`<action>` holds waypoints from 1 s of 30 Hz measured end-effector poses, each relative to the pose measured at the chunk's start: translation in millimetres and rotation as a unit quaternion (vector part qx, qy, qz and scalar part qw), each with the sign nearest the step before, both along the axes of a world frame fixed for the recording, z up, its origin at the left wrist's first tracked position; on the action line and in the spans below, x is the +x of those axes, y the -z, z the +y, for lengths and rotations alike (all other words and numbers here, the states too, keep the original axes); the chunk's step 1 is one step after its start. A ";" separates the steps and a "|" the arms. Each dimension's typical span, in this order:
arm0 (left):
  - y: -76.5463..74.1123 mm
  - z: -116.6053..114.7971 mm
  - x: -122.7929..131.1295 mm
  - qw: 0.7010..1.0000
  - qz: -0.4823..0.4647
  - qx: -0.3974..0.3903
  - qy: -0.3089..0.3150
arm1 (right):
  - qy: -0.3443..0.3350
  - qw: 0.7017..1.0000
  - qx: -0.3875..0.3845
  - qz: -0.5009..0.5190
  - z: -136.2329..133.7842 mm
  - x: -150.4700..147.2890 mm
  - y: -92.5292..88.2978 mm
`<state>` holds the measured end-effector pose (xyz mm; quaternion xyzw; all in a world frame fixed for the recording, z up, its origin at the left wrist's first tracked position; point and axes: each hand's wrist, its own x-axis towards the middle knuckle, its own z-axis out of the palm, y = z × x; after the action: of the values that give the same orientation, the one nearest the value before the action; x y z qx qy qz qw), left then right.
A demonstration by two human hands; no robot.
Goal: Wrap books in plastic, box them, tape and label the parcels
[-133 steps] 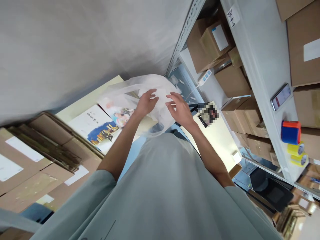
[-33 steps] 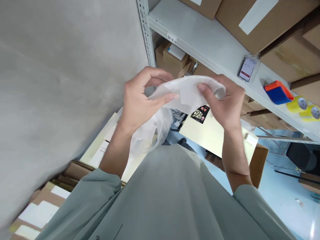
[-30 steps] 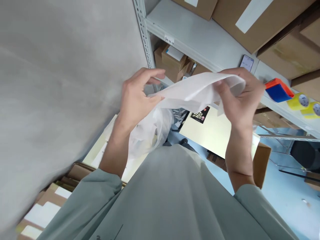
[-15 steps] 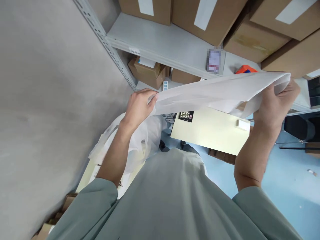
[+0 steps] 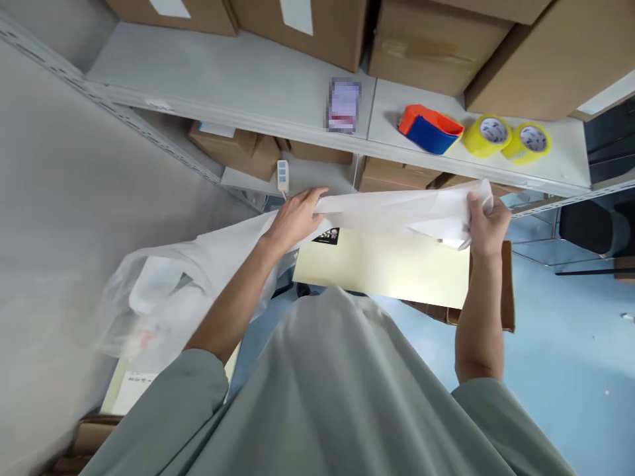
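A thin white packing sheet (image 5: 391, 206) is stretched between my two hands above the cream tabletop. My left hand (image 5: 295, 219) is closed on it near its left end, thumb toward the right. At the right end, my right hand (image 5: 489, 228) grips the sheet's folded edge, its thumb on top. Left of my left hand, more of the white material runs down to a loose, cloudy bundle (image 5: 163, 291) beside the wall. The sheet hides part of the table's far edge.
On the grey shelf (image 5: 223, 79) ahead are cardboard boxes (image 5: 421, 49), an orange and blue tape dispenser (image 5: 430, 129) and two yellow tape rolls (image 5: 489, 135). A white power strip (image 5: 282, 176) lies lower down. A dark chair (image 5: 590, 228) stands right of the cream table (image 5: 391, 264).
My view has turned to the right. My right hand has come down and closer to my left hand, and the sheet hangs more level. Both hands keep hold of it.
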<state>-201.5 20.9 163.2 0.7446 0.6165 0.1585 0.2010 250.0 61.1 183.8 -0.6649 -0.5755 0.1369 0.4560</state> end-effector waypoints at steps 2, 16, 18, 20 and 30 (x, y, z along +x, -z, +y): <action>25.9 13.5 27.4 1.000 0.019 -0.007 0.019 | 0.025 0.999 -0.031 -0.018 -3.1 42.2 29.2; 185.5 24.5 69.3 0.938 0.202 -0.282 0.005 | 0.010 0.927 -0.376 0.013 -83.3 211.5 219.3; 199.2 28.6 63.8 0.929 0.227 -0.290 -0.028 | 0.019 0.905 -0.424 0.016 -87.5 214.3 234.9; 210.0 33.8 58.0 0.922 0.242 -0.298 -0.058 | 0.038 0.887 -0.460 0.012 -88.6 215.5 247.1; 209.6 29.5 82.2 0.968 0.190 -0.099 -0.132 | -0.059 0.923 -0.361 -0.123 -111.0 158.3 265.9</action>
<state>-119.3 50.4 -46.4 0.6494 0.7489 -0.0228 0.1299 408.3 -49.9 -82.1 -0.7611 -0.5767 0.2788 0.1022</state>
